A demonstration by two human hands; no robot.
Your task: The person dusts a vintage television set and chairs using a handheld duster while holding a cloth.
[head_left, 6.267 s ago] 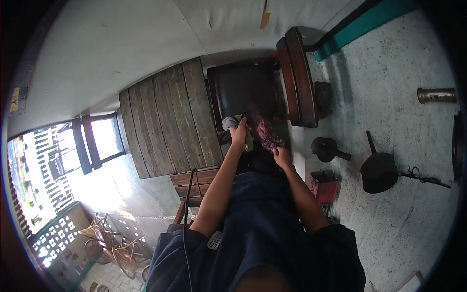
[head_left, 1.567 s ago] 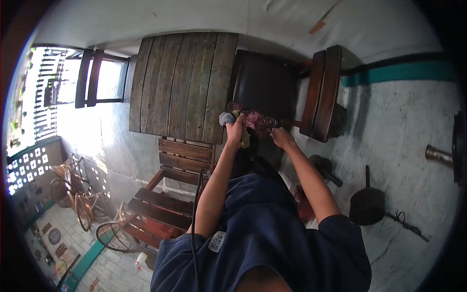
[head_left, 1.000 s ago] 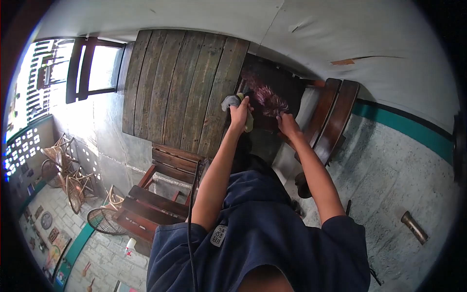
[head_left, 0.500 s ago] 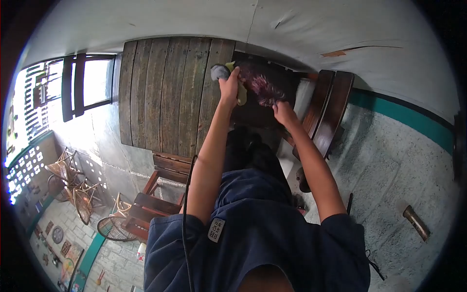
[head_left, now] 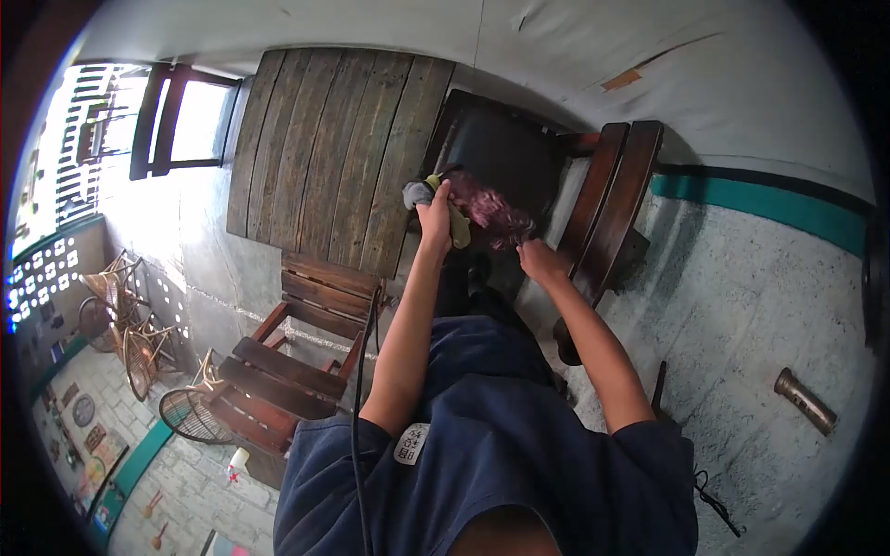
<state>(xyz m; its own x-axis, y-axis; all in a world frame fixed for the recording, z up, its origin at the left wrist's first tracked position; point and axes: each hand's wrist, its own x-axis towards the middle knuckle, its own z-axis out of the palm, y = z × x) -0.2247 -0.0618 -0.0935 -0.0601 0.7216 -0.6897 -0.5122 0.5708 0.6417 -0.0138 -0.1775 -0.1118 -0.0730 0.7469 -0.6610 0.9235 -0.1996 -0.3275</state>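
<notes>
My left hand (head_left: pixel 436 221) is closed around a bunched cloth (head_left: pixel 460 232), yellow-green with a grey wad sticking out on its left side. In my right hand (head_left: pixel 541 263) is the end of a fluffy pinkish-purple duster (head_left: pixel 493 213), which slants up and left toward my left hand. Whether the duster's far end touches the cloth or left hand, I cannot tell. Beyond the duster lies a dark, flat seat-like surface (head_left: pixel 505 139), beside the wooden plank table (head_left: pixel 324 148).
A brown slatted wooden chair (head_left: pixel 616 199) stands on the right, and another wooden chair (head_left: pixel 287 371) is at lower left. Rattan chairs (head_left: pixel 139 343) are further left. A black cable (head_left: pixel 357 445) hangs over my left arm. A pale wall (head_left: pixel 593 46) rises beyond the table.
Both hands have drawn back toward my body with the duster and cloth, leaving more of the dark surface visible. The camera view has shifted slightly.
</notes>
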